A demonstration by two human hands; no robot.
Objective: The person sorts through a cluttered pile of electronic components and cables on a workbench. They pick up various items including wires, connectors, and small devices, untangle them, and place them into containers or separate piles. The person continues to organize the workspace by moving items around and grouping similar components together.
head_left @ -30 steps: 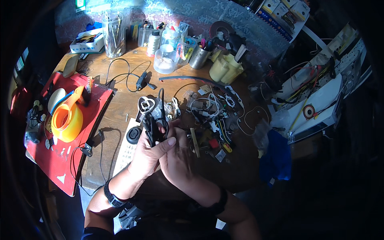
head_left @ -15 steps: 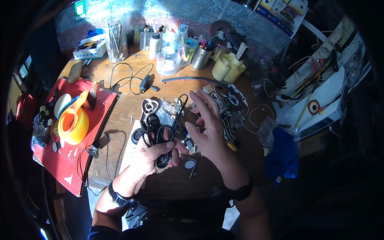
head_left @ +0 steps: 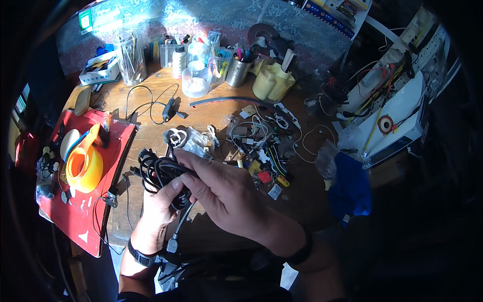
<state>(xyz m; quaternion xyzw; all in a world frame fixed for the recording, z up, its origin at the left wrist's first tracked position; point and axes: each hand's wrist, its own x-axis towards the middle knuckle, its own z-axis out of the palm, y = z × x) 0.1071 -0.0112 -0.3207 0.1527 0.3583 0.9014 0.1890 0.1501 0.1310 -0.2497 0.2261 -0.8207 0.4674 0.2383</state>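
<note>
A coiled bundle of black cable (head_left: 160,169) is held above the near part of the wooden table. My left hand (head_left: 160,204) is closed around the bundle from below, with its thumb pressed on the loops. From the right, my right hand (head_left: 224,194) pinches the bundle's upper strands between thumb and fingers. A cable end with a grey plug (head_left: 172,244) hangs down below my hands. Behind the bundle lie a white looped cable (head_left: 176,137) and clear plastic bags (head_left: 199,143). To the right spreads a pile of small cables and connectors (head_left: 261,136).
On the left, a red board (head_left: 75,224) carries an orange and yellow round container (head_left: 84,171). Cups, a bottle and pen holders line the back, among them a metal cup (head_left: 238,73). A blue cloth (head_left: 350,189) and a white box (head_left: 397,121) are at right.
My right hand has moved left and down from its raised, spread pose and now grips the cable bundle. The bundle has shifted left, and a plug end now hangs below it.
</note>
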